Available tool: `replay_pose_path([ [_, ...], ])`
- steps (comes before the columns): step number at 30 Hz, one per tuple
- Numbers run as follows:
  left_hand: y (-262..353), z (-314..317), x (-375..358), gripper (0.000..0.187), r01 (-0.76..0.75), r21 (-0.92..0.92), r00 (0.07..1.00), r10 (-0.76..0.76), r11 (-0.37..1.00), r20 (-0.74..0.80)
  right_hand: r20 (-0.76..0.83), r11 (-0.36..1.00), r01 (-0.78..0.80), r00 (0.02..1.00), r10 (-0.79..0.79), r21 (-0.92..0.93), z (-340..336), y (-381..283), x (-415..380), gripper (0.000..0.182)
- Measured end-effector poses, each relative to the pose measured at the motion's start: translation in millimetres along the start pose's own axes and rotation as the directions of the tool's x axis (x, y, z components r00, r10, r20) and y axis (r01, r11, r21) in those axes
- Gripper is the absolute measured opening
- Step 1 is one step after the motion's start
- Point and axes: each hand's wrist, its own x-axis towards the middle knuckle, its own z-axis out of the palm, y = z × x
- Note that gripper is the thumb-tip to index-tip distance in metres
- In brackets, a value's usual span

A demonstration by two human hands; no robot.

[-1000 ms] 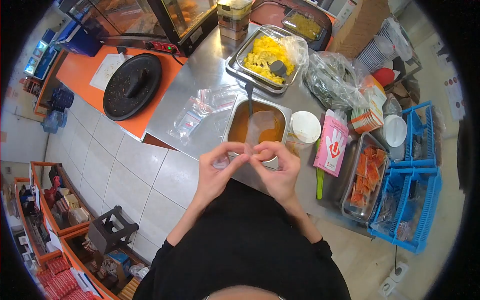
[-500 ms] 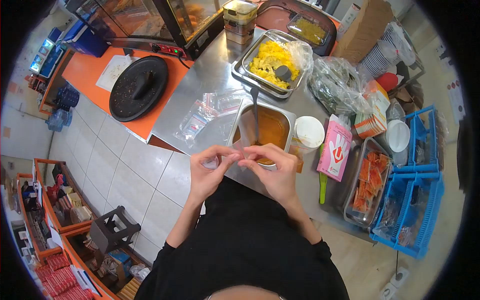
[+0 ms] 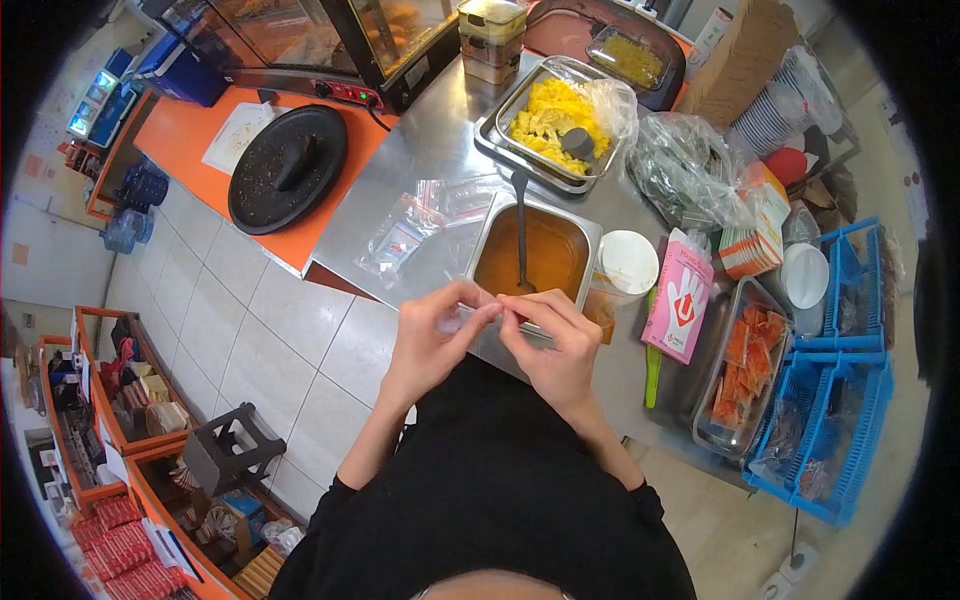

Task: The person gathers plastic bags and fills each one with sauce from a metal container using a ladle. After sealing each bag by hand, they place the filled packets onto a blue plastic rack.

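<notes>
My left hand point(image 3: 435, 338) and my right hand point(image 3: 556, 350) meet fingertip to fingertip in front of my body, each closed in a pinch. Between them is a small clear plastic bag point(image 3: 451, 325), mostly hidden by the fingers; a bit shows inside the left hand. Just beyond lies a metal pan point(image 3: 562, 214) of orange-brown sauce point(image 3: 556, 258), with a dark spoon point(image 3: 521, 225) standing in it. More clear zip bags point(image 3: 405, 238) lie left of the pan. A sauce-filled bag point(image 3: 601, 308) sits by its right corner, beside a white round tub point(image 3: 628, 262).
A tray of yellow food point(image 3: 560, 115) stands behind the pan. To the right are a pink glove box point(image 3: 678, 305), a green handle point(image 3: 652, 378), a container of orange packets point(image 3: 745, 365) and blue baskets point(image 3: 825, 430). A black round lid point(image 3: 290, 170) rests on the orange counter.
The fingertips have drawn together, and the clear plastic that stood up between them is now mostly out of sight. The view has shifted slightly.
</notes>
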Motion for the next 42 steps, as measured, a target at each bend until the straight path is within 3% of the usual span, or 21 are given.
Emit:
replay_pose_path([
  [1,2,0,0,0.010,0.019,0.191,0.998,-0.031,0.981,0.063,0.002,1.000,-0.002,1.000,0.002,0.001,-1,-1,1,0.020],
  [3,-9,5,-7,0.011,-0.029,0.180,0.997,0.016,0.983,0.074,-0.008,0.994,0.090,0.996,-0.091,-0.059,-1,-2,4,0.018],
  [8,-13,-2,-2,0.011,-0.161,0.184,0.982,0.139,0.970,0.130,-0.034,0.999,0.047,0.998,-0.046,0.013,3,3,2,0.019],
  [9,-11,-4,0,0.011,-0.164,0.182,0.981,0.142,0.970,0.130,-0.083,0.997,0.076,0.994,-0.074,0.020,6,3,2,0.021],
  [11,-5,-9,4,0.011,-0.014,0.047,0.982,0.005,0.999,0.191,-0.084,0.991,0.131,0.988,-0.130,0.005,7,4,7,0.021],
  [13,-9,-16,6,0.011,-0.030,0.059,0.976,0.016,0.998,0.217,-0.085,0.983,0.186,0.979,-0.186,-0.004,5,4,12,0.020],
  [15,-14,-17,9,0.012,-0.039,0.071,0.968,0.020,0.997,0.251,0.170,0.973,-0.128,0.981,0.096,0.191,-4,1,16,0.018],
  [16,-17,-14,11,0.013,-0.087,0.097,0.969,0.062,0.991,0.239,0.168,0.973,-0.131,0.981,0.099,0.190,-2,3,14,0.018],
  [18,-18,-8,13,0.013,-0.141,0.120,0.967,0.111,0.983,0.228,0.151,0.996,-0.016,0.989,0.002,0.088,2,9,12,0.016],
  [22,-17,-7,9,0.014,-0.088,0.112,0.983,0.068,0.990,0.172,0.096,0.998,0.034,0.995,-0.039,0.045,6,9,13,0.016],
  [24,-15,-8,10,0.014,-0.082,0.113,0.986,0.064,0.990,0.151,-0.024,0.991,0.128,0.991,-0.129,-0.025,12,10,12,0.016],
  [26,-14,-12,8,0.014,0.059,0.128,0.984,-0.080,0.990,0.161,0.018,0.991,0.131,0.991,-0.131,0.015,12,13,16,0.017],
  [30,-23,-17,10,0.013,-0.002,0.098,0.986,-0.014,0.995,0.166,0.185,0.986,0.088,0.976,-0.113,0.141,8,17,20,0.018],
  [32,-20,-12,15,0.013,-0.135,0.284,0.988,0.108,0.949,0.109,0.142,0.990,0.122,0.981,-0.131,0.066,12,16,16,0.018],
  [35,-11,-10,15,0.013,-0.069,0.300,0.997,0.052,0.952,0.063,0.079,0.989,0.148,0.986,-0.147,-0.006,15,15,15,0.018],
  [39,-16,-8,13,0.014,-0.149,0.242,0.988,0.136,0.959,0.070,0.035,0.991,0.128,0.991,-0.129,0.030,17,23,12,0.019],
  [40,-17,-11,14,0.015,-0.134,0.332,0.990,0.112,0.934,0.087,0.034,0.992,0.126,0.991,-0.126,0.025,17,24,13,0.019],
  [42,-19,-9,11,0.016,-0.119,0.419,0.991,0.085,0.900,0.099,-0.137,0.962,0.223,0.960,-0.245,-0.156,19,27,16,0.020],
])
